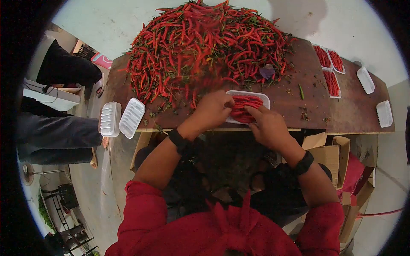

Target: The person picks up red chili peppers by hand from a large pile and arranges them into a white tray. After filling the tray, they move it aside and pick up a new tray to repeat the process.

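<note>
A white tray [265, 99] lies at the front edge of the brown table, with red chillies [245, 102] lined up lengthwise in it. At the tray's left end is my left hand [213, 110], its fingers curled together against the chilli ends; whether they grip anything is hidden. My right hand [270, 126] rests over the tray's right front side, fingertips on the chillies, thumb and fingers apart. Behind the tray rises a large heap of red chillies with green stems [183, 47]. A purple scrap [267, 71] sits on the heap's right side.
Empty white trays [132, 118] stand at the table's left end, two more [365, 80] at the far right. Filled chilli trays [331, 83] are at the back right. A green chilli [301, 91] lies on the table [282, 111]. Cardboard boxes [326, 158] stand below; people's legs [64, 132] show left.
</note>
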`<move>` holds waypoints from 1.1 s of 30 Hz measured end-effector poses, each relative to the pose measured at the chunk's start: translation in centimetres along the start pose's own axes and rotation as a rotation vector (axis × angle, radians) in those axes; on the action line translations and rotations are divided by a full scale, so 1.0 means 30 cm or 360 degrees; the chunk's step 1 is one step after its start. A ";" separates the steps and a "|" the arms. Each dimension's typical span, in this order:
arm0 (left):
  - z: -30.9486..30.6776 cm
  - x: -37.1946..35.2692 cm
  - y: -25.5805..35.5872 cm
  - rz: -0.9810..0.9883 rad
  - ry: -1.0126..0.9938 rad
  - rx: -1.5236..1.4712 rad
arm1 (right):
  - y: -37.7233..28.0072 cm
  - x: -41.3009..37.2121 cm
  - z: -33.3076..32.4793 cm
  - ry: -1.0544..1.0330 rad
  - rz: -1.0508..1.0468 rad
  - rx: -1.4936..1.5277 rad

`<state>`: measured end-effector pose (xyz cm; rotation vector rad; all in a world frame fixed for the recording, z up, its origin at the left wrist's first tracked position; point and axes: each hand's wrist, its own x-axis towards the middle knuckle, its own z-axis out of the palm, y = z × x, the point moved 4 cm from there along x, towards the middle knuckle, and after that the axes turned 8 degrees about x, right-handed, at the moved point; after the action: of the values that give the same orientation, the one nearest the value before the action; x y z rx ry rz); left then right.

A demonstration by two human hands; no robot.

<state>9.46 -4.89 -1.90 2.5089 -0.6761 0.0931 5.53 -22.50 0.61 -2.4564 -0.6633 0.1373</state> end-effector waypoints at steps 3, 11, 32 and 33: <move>-0.001 0.000 0.003 0.0053 0.0036 0.0012 | 0.001 0.001 0.003 0.0000 -0.0014 -0.0019; -0.001 0.006 0.007 0.0030 0.0007 0.0046 | -0.006 0.015 -0.001 -0.0128 0.0100 -0.0064; -0.159 -0.058 -0.140 -0.0372 0.0293 0.0389 | -0.003 0.008 -0.039 0.0057 -0.0020 0.0030; -0.167 -0.064 -0.143 -0.0375 0.0299 0.0393 | -0.002 0.008 -0.039 0.0058 -0.0027 0.0029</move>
<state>10.21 1.69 -0.08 2.7504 -0.3056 0.3399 5.99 -22.94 1.63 -2.4293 -0.6641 0.0913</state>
